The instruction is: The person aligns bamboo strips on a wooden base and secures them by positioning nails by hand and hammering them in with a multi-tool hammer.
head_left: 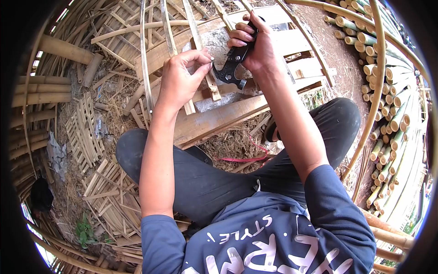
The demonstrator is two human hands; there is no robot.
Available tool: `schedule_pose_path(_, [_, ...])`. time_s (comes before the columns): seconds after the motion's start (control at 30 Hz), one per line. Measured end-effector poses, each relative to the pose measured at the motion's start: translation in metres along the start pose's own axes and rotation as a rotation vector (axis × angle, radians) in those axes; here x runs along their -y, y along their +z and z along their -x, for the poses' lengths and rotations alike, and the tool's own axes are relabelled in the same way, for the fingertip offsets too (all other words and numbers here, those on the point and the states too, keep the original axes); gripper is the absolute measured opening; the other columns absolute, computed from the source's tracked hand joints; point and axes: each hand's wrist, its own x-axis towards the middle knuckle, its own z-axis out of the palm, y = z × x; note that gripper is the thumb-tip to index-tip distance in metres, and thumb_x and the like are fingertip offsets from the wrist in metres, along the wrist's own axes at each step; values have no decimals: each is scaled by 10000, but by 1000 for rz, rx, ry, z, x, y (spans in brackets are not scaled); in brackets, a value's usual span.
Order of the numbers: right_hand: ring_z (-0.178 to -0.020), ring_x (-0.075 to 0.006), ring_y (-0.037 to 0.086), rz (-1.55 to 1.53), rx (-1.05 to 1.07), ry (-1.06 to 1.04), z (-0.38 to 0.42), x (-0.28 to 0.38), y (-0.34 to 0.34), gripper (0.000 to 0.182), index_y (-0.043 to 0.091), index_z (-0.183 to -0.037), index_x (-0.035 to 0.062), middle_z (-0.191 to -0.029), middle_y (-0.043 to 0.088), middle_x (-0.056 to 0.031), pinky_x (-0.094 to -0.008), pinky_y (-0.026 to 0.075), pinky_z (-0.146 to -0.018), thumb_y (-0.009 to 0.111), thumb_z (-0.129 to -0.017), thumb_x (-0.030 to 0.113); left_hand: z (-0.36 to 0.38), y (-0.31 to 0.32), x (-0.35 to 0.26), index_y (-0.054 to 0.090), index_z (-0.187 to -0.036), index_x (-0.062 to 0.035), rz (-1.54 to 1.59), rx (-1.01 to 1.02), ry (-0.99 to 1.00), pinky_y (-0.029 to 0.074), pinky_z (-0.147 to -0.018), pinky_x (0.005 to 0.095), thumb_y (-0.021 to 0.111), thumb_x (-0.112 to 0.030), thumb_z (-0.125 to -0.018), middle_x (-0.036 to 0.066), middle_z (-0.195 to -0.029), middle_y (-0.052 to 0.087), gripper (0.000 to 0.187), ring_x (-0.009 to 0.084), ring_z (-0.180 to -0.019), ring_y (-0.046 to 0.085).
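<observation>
My right hand (256, 43) is wrapped around the handles of a black multi-tool (236, 59), which has riveted metal plates and a round, hammer-like head at its lower end. Just left of it, my left hand (185, 75) pinches a small nail (211, 58) between thumb and forefinger; only its shiny head shows. Under the fingertips runs a split bamboo strip (212, 87), its end lying over a wooden plank (214, 119). More long bamboo strips (168, 34) arch away beside my left hand. A pale stone-like block (214, 43) lies beneath the strips.
Cut bamboo poles (388, 105) are stacked at the right. Bent bamboo strips (378, 68) curve past them. Bamboo offcuts (109, 201) and a woven bamboo piece (86, 132) lie on the ground at the left. A pink strap (242, 159) lies between my legs.
</observation>
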Motion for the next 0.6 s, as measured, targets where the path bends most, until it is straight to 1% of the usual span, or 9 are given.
schedule_pose_path(0.13, [-556, -49, 389, -3, 12, -7, -1, -1, -2, 290, 480, -979, 139, -670, 385, 77, -230, 369, -506, 656, -1020, 366, 0, 3, 0, 687, -916, 57, 29, -41, -12, 574, -942, 301, 712, 80, -891, 174, -1031, 773, 42, 229, -1141, 716])
schedule_pose_path(0.2, [-557, -49, 388, 4, 5, -14, -1, -1, -3, 291, 473, -1009, 134, -676, 389, 74, -230, 368, -505, 655, -1021, 360, 0, 4, 1, 689, -916, 57, 26, -55, -5, 580, -928, 303, 715, 78, -887, 180, -1036, 774, 44, 234, -1120, 725])
schedule_pose_path(0.43, [-558, -53, 379, 19, -9, -22, -2, -1, -2, 278, 464, -1011, 133, -680, 387, 70, -231, 362, -505, 634, -1032, 352, 1, 6, 5, 691, -912, 56, -18, -88, 13, 592, -889, 305, 721, 65, -880, 225, -1087, 763, 45, 240, -1078, 742])
schedule_pose_path(0.6, [-560, -52, 376, 19, 11, -9, -2, -2, -3, 272, 464, -1004, 141, -677, 385, 71, -229, 358, -504, 628, -1036, 356, 1, 8, 5, 688, -915, 54, 2, -98, 7, 588, -896, 309, 720, 54, -886, 222, -1081, 765, 43, 244, -1085, 741])
